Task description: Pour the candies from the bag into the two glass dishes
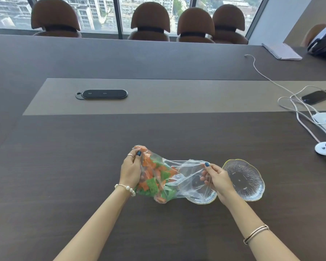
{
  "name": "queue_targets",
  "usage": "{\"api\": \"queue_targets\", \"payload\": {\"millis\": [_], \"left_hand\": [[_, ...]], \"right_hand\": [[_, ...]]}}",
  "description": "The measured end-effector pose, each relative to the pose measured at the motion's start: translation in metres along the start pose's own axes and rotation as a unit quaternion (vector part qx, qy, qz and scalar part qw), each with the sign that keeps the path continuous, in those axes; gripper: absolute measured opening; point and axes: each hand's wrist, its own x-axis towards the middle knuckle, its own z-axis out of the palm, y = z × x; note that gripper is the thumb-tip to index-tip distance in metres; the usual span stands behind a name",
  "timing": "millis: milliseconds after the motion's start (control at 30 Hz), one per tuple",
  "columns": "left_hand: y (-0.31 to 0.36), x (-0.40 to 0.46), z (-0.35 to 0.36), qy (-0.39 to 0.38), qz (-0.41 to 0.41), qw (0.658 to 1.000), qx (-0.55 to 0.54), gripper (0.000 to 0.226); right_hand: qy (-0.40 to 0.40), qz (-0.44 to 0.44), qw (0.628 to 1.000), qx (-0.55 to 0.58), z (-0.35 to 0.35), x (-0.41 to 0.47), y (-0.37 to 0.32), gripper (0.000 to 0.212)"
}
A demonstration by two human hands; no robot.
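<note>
Gripping the clear plastic bag (169, 178) at lower centre of the frame, your left hand (130, 170) is closed around its bunched end, where the orange and green candies (154, 178) sit. Your right hand (217, 178) pinches the bag's open mouth between thumb and fingers, stretching it over the nearer glass dish (205, 194). The second glass dish (244, 179) lies just right of that hand on the dark table (64, 157).

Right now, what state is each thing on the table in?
Bag: open, held sideways by both hands, candies inside.
Near dish: empty, partly under the bag.
Far dish: empty, upright.
Left hand: gripping the bag's full end.
Right hand: gripping its mouth.
</note>
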Motion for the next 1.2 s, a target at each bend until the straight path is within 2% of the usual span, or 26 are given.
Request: {"api": "queue_targets", "payload": {"millis": [300,633,867,1200], "left_hand": [[0.045,-0.022,0.028,0.003,0.023,1.0,-0.019,0.03],[0.073,-0.036,0.038,0.007,0.048,0.998,-0.031,0.027],[0.067,-0.035,0.023,0.05,0.055,0.997,-0.022,0.027],[0.05,-0.03,-0.014,0.093,0.045,0.992,-0.07,0.027]], "right_hand": [[0.01,0.028,0.997,0.075,-0.021,0.002,-0.005,0.015],[0.008,0.044,0.995,0.093,-0.025,0.004,-0.008,0.016],[-0.025,0.02,0.996,0.08,-0.018,-0.001,-0.021,0.017],[-0.069,-0.017,0.997,0.037,0.0,-0.011,-0.047,0.022]]}}
